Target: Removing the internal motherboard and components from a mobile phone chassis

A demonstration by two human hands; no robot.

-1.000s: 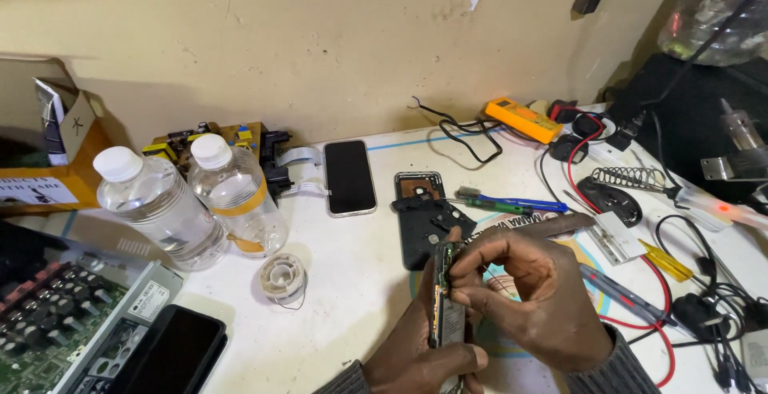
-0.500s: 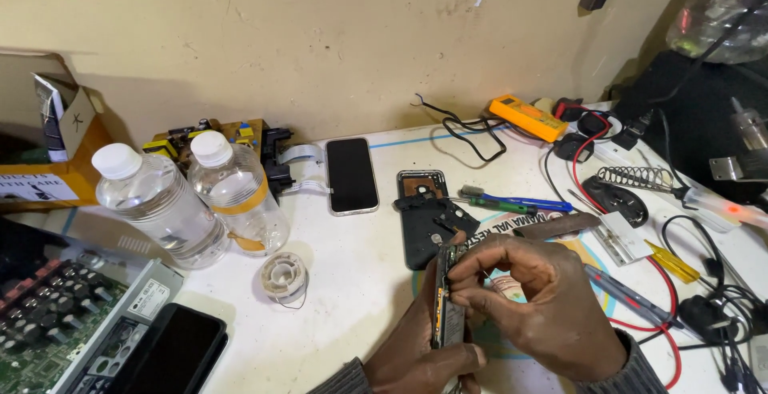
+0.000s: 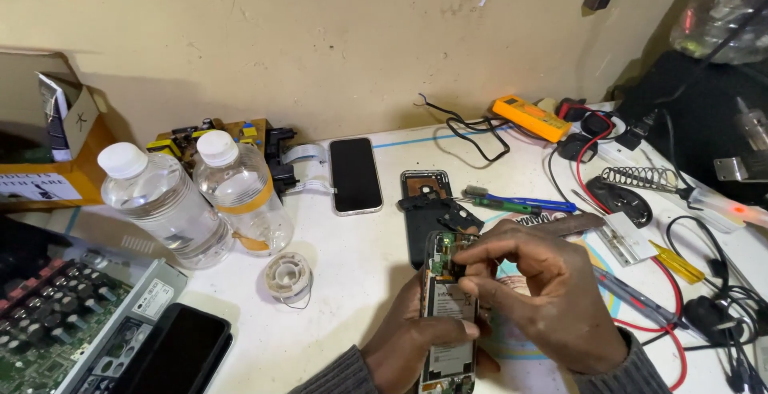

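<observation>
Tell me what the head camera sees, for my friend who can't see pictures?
Two hands work on an opened phone: the left hand holds it, the right hand pinches near its top. Around them on the white table are two water bottles, a solder spool and tools.

The opened phone (image 3: 448, 306) lies lengthwise in the grip, its back cover off and its insides facing up. A green circuit board shows at the far end, just beyond the fingertips, with small dark and metallic parts on it. A pale, silvery battery with a label fills the middle, between the two grips. The near end, light-coloured, sticks out below the holding fingers. The narrow frame runs away from the person, tilted slightly.
</observation>
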